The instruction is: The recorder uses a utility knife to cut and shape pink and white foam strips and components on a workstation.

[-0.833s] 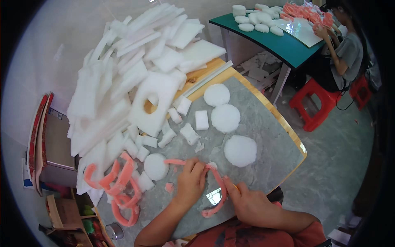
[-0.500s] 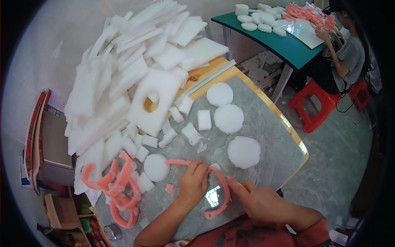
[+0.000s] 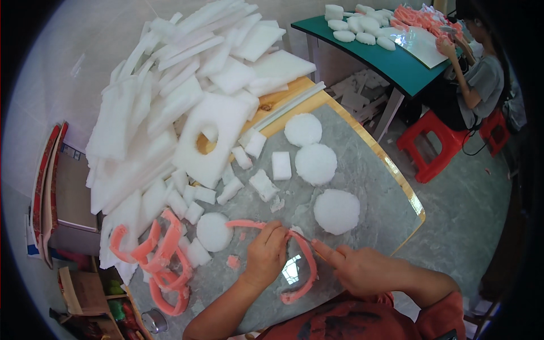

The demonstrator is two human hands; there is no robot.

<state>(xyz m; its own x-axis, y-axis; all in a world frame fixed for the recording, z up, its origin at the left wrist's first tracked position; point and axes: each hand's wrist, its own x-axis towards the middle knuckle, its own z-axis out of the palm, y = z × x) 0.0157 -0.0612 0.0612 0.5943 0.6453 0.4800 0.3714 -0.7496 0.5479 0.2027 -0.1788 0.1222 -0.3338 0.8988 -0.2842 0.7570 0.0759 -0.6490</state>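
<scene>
My left hand (image 3: 265,258) pinches a curved pink foam strip (image 3: 310,271) against the grey tabletop (image 3: 374,181). One end of the strip reaches left toward a white foam disc (image 3: 214,233), while the rest bends down toward me. In my closed right hand (image 3: 360,271) is a thin-bladed knife (image 3: 307,242), its index finger laid along the tool. The blade tip meets the strip just right of my left fingers, beside a small white foam scrap. Most of the knife's handle is hidden in the hand. Pink crumbs (image 3: 233,262) lie left of my left hand.
Looped pink foam offcuts (image 3: 170,249) lie at the left beside a metal tin (image 3: 154,321). Behind them rises a heap of white foam sheets (image 3: 215,130). More foam discs (image 3: 336,211) and blocks are beyond my hands. A person (image 3: 481,79) works at a green table (image 3: 362,54), far right.
My right hand has moved slightly right and turned, showing more of the knife's blade. The strip and my left hand have barely moved.
</scene>
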